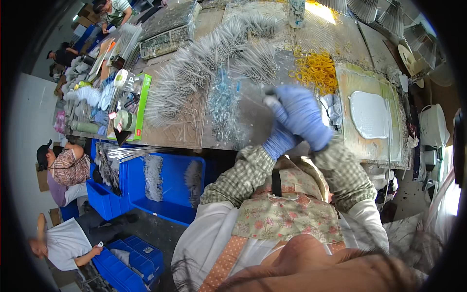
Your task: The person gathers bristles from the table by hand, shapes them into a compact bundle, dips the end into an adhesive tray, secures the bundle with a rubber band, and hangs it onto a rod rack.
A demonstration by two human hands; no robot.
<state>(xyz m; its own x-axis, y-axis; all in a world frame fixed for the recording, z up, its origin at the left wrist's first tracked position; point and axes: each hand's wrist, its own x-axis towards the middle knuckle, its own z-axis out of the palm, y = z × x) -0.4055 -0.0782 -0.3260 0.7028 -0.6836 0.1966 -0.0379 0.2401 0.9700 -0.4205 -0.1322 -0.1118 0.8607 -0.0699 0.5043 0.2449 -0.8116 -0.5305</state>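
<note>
I am watching from afar as both hands, in blue gloves, are working close together over the worktable [253, 121], just in front of the heap of yellow rubber bands [316, 70] that I am taking as my landmark. The right hand [304, 117] is curling closed around a small pale, stick-like piece [270, 101] whose tip is poking out toward the table's middle; the blur is keeping me from telling exactly what it is. The left hand [279, 138] is pressing up against the right from below, fingers folded, though I cannot tell whether it is gripping anything of its own. To the left of the rubber bands, rows of grey bristly sprigs [214, 63] are lying fanned out across the table, and they appear to be finished pieces, so a good share of the work looks done. Further left of the bands and nearer the person, a patch of pale blue bits [224, 104] is waiting loose, which suggests more is left. To the right of the bands, a white puddle of paste [369, 114] is sitting on a board. Well left of the bands and below the table's edge, blue bins [165, 185] are holding more sprigs, and other people are sitting nearby.
</note>
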